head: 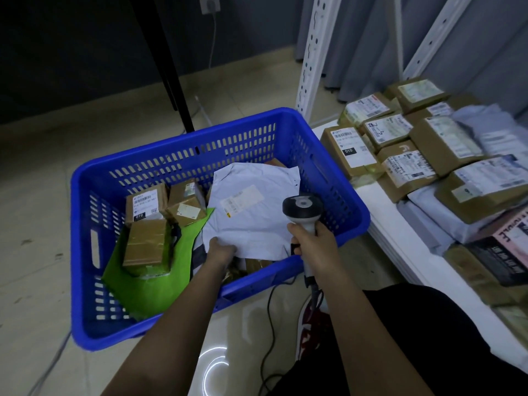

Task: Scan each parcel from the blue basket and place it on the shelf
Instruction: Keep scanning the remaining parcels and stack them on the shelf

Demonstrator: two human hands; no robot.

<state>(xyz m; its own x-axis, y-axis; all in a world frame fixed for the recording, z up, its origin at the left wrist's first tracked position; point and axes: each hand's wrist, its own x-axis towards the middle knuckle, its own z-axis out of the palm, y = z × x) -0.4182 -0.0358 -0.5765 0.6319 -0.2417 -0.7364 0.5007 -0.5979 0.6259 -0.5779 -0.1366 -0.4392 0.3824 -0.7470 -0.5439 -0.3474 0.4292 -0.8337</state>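
White mail bag [251,207], in blue basket [177,155]: my left hand [220,250] pinches its near edge, right hand [311,238] grips scanner [303,210]; scanning step, next aim at label, then shelf [400,238].

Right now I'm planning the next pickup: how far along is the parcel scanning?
Well underway. Many boxes and mailers already lie on the white shelf. In hand: the left hand grips a white mailer over the blue basket, the right hand aims the scanner. Left: several brown boxes and a green mailer in the basket.
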